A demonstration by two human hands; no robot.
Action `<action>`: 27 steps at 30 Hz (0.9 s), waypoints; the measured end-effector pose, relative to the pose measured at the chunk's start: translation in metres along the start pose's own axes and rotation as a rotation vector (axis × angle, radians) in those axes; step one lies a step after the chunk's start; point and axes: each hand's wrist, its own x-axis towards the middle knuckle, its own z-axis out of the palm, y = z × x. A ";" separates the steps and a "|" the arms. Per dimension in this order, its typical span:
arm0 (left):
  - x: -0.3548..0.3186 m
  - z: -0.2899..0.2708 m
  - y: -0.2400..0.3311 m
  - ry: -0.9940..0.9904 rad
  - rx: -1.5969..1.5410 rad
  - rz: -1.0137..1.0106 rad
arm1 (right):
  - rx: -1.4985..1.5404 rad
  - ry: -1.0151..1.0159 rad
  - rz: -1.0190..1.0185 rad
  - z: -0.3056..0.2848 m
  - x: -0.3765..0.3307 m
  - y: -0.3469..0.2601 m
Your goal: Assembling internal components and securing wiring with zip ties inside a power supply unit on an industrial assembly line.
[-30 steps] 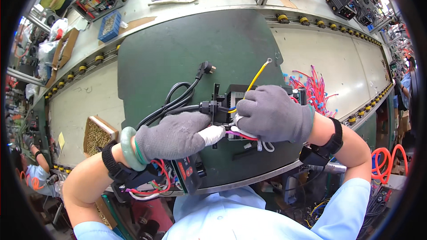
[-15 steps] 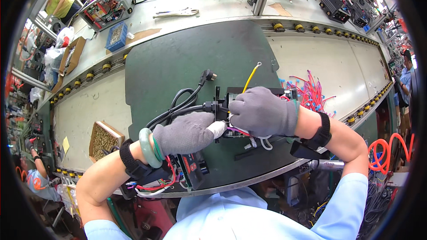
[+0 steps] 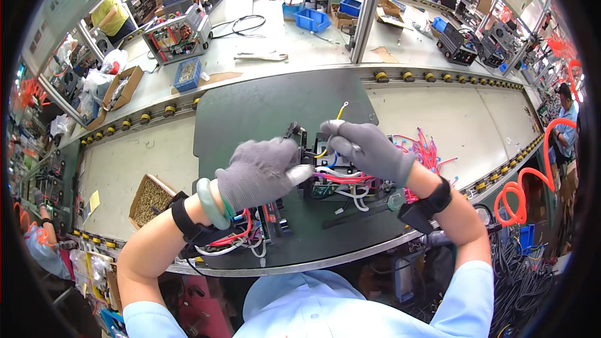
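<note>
Fingers of the grey-gloved left hand (image 3: pixel 258 174) curl at the left side of a black, open-framed electrical assembly (image 3: pixel 322 191), white-covered tip beside its red and white wires (image 3: pixel 350 179). Those of the grey-gloved right hand (image 3: pixel 377 151) bend above its right rear, against a yellow ring-ended wire (image 3: pixel 342 111); whether either set clamps anything, I cannot tell. The assembly lies between the dark green tabletop's (image 3: pixel 250 109) front and back edges.
</note>
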 end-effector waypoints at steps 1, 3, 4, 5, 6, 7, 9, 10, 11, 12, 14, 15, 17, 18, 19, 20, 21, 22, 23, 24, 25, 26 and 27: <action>0.000 -0.003 0.010 0.015 0.003 0.001 | -0.011 0.000 -0.011 0.007 0.005 -0.014; 0.007 -0.006 0.028 0.154 -0.049 0.098 | -0.727 0.017 -0.104 0.022 0.013 -0.032; 0.012 -0.001 0.025 0.189 0.053 0.106 | -0.683 0.037 -0.171 0.028 0.016 -0.025; 0.016 0.001 0.021 0.194 0.053 0.106 | -0.688 0.037 -0.174 0.027 0.015 -0.022; 0.020 0.002 0.017 0.240 -0.029 0.144 | -0.669 0.061 -0.110 0.024 0.013 -0.021; 0.023 0.002 0.012 0.291 -0.107 0.175 | -0.649 0.082 -0.056 0.022 0.012 -0.020; 0.024 0.008 -0.001 0.310 -0.041 0.157 | -0.503 0.206 -0.256 0.024 0.002 -0.014; 0.025 0.011 -0.004 0.320 -0.021 0.272 | -0.308 0.194 -0.213 0.023 -0.003 -0.012; 0.026 0.014 -0.006 0.329 0.000 0.388 | -0.113 0.181 -0.167 0.022 -0.008 -0.011; 0.028 0.017 -0.007 0.313 -0.020 0.399 | -0.115 0.216 -0.149 0.026 -0.011 -0.005; 0.033 0.022 -0.010 0.185 -0.143 0.329 | -0.203 0.200 -0.192 0.024 -0.017 0.001; 0.033 0.024 -0.011 0.057 -0.259 0.260 | -0.289 0.188 -0.239 0.023 -0.019 0.004; 0.033 0.027 -0.010 0.062 -0.227 0.217 | -0.295 0.189 -0.264 0.019 -0.018 0.011; 0.031 0.029 -0.009 0.067 -0.192 0.174 | -0.380 0.191 -0.271 0.016 -0.015 0.012; 0.030 0.030 -0.005 0.063 -0.195 0.180 | -0.469 0.200 -0.268 0.012 -0.013 0.014; 0.024 0.030 0.001 0.141 -0.015 0.105 | -0.469 0.202 -0.259 0.011 -0.012 0.019; 0.018 0.028 0.006 0.218 0.165 0.031 | -0.538 0.162 -0.256 0.012 -0.009 0.026; 0.008 0.021 0.007 0.131 0.131 -0.025 | -0.606 0.123 -0.256 0.014 -0.007 0.030; 0.001 0.020 0.009 0.125 0.131 -0.028 | -0.601 0.121 -0.254 0.017 -0.005 0.028; -0.005 0.020 0.011 -0.015 0.159 -0.065 | -0.653 0.086 -0.292 0.020 -0.003 0.025; -0.009 0.019 0.013 -0.153 0.186 -0.103 | -0.706 0.049 -0.332 0.022 -0.002 0.023; -0.006 0.014 0.017 -0.208 0.177 -0.123 | -0.707 0.030 -0.359 0.022 -0.001 0.023; -0.003 0.019 0.014 -0.213 0.175 -0.121 | -0.705 0.028 -0.353 0.020 0.000 0.024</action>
